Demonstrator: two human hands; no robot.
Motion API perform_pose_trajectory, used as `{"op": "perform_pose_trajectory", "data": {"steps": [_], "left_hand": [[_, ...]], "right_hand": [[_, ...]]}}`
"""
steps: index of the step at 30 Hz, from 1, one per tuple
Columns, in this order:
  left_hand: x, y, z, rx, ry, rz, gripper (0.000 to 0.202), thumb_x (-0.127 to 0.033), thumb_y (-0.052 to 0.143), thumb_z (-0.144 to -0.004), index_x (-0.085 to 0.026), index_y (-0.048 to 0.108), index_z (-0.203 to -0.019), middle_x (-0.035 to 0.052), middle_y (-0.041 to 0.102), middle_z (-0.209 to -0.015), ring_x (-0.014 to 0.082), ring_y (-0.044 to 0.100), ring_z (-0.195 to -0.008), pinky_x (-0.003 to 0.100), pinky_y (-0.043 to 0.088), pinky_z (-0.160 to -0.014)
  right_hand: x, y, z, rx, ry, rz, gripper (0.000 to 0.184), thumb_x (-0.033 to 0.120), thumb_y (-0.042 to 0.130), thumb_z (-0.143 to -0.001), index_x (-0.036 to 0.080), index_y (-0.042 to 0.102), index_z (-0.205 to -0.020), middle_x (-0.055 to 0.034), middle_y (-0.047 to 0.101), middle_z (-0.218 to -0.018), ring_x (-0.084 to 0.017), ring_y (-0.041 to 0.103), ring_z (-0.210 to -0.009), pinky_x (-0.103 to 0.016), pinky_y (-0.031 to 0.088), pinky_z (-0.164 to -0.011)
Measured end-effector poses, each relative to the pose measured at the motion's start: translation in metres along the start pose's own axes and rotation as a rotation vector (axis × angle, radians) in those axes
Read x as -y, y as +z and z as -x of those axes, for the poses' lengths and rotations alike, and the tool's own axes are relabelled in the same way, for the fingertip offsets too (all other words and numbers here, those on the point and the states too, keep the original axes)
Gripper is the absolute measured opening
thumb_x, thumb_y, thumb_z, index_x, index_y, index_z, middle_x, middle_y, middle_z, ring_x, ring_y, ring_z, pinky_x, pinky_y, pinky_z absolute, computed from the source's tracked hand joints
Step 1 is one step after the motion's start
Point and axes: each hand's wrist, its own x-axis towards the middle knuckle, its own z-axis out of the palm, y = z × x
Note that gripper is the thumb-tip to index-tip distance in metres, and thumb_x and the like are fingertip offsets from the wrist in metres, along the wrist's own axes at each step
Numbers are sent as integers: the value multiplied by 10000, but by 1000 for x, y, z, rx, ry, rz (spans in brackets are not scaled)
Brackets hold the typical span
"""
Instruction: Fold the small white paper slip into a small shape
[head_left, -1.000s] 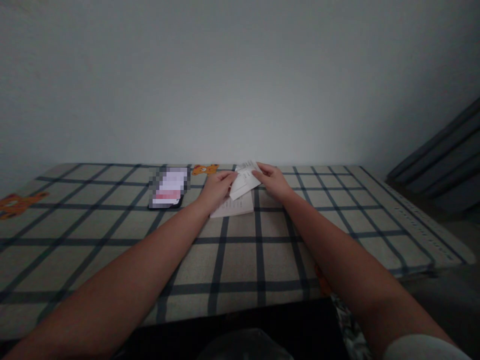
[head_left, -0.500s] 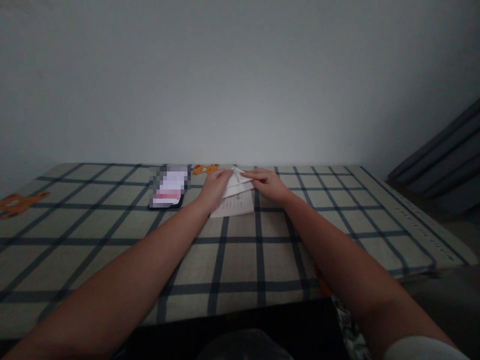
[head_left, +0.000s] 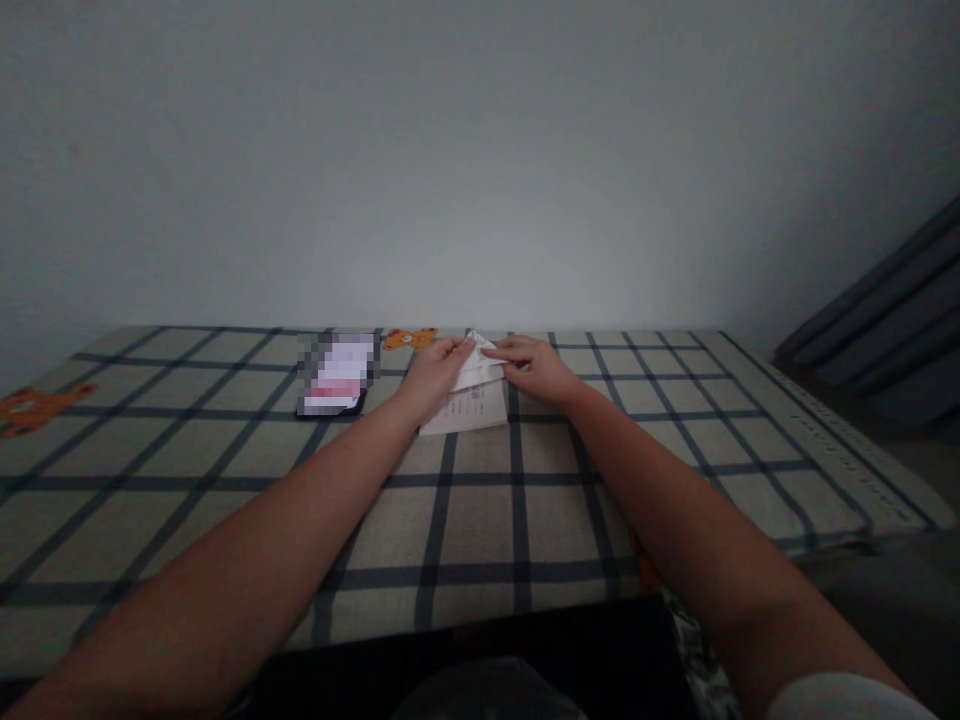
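- Head view: both hands meet at the folded paper (head_left: 480,376), which overlaps the far part of a printed sheet (head_left: 478,406) on the cloth-covered surface (head_left: 480,510). Whether the two papers are joined, I cannot tell.
- A second ago the folded paper is askew, a corner pointing toward the person over the sheet; now its near edge runs roughly straight across the sheet, with a peak pointing away.
- Left hand (head_left: 435,376), at the sheet's left: it grips the folded paper, thumb on top; its far fingers show more clearly than half a second ago, and more of the peak is uncovered.
- Right hand (head_left: 541,372), at the sheet's right: index finger laid along the paper's right side, as half a second ago. Whether the thumb pinches from below, I cannot tell.
- My reading: the change is from turning the paper to steadying and flattening its fold, with the left hand adjusting its hold.
- The printed sheet itself looks unmoved, its near edge bare of the hands.
- Left of the sheet, well apart, lies a phone (head_left: 341,372), its screen blurred out; it looks unmoved too.
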Motion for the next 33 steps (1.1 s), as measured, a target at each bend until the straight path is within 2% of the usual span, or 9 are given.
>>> {"op": "perform_pose_trajectory", "data": {"steps": [4,7,10,13,16,17,22,33], "left_hand": [[-3,0,3,71,-2,26,376,-417,793,-696,-161,690,-952,32,695,-851,149,621,-700,272,474,-646],[-2,-3,3,64,37,-5,361,-378,784,-707,-166,689,-984,38,700,-894,156,633,-754,288,491,-704],[-2,-4,2,74,50,-55,333,-372,762,-725,-166,687,-977,39,697,-882,161,629,-750,296,490,-708],[-2,-3,2,99,62,-101,320,-381,754,-738,-167,682,-964,32,694,-875,157,623,-740,294,483,-709],[-2,-1,3,129,73,-130,326,-390,754,-743,-167,677,-968,29,693,-875,152,620,-735,290,478,-714],[-2,-1,4,139,75,-131,331,-392,753,-744,-168,675,-974,28,694,-876,151,621,-733,290,477,-715],[1,-2,3,152,90,-183,350,-422,738,-761,-167,682,-993,37,708,-891,161,632,-748,288,478,-713],[0,-4,3,110,64,-199,413,-450,758,-746,-178,731,-1055,69,747,-1004,183,658,-802,297,488,-714]], "right_hand": [[3,-1,0,-10,9,-14,459,77,536,-803,218,721,-1199,-76,687,-1062,-163,623,-931,-321,482,-833],[9,-2,0,-8,27,-43,429,107,550,-808,188,720,-1193,-82,677,-1033,-162,612,-892,-304,474,-773],[13,-2,0,-42,76,-92,315,212,561,-862,188,738,-1121,-78,675,-1027,-158,603,-872,-290,464,-736],[12,1,-2,-126,151,-183,251,364,612,-871,164,724,-974,-73,683,-964,-164,609,-869,-299,467,-767],[6,5,-3,-172,259,-361,347,402,678,-812,170,640,-1068,-41,659,-907,-149,600,-790,-286,471,-726],[4,6,-3,-146,298,-404,370,410,670,-813,171,623,-1091,-32,654,-878,-148,597,-768,-282,467,-707],[1,5,-4,-31,430,-431,313,453,665,-788,145,648,-837,-40,652,-815,-146,576,-726,-279,438,-683],[11,0,-4,-25,484,-479,282,392,715,-726,147,663,-855,-37,684,-825,-137,586,-743,-261,448,-685]]}}
